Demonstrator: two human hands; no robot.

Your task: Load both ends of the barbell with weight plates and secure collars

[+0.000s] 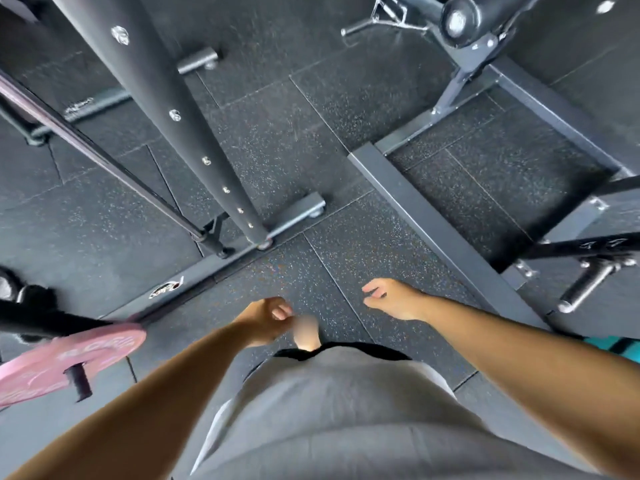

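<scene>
- A weight plate [69, 362] sits on a barbell end [79, 377] at eight o'clock.
- A rack upright [162, 112] rises at eleven o'clock from its base rail [194, 271].
- A plate stand [460, 237] lies at two o'clock, its peg [585, 284] at three.
- Both hands hang at centre, apart.

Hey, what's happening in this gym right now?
A person stands on the rubber floor beside a rack upright, looking down. Both the left hand and the right hand are empty, fingers loosely curled. A pink weight plate already sits on the barbell end at lower left; no collar is visible on it.
</scene>
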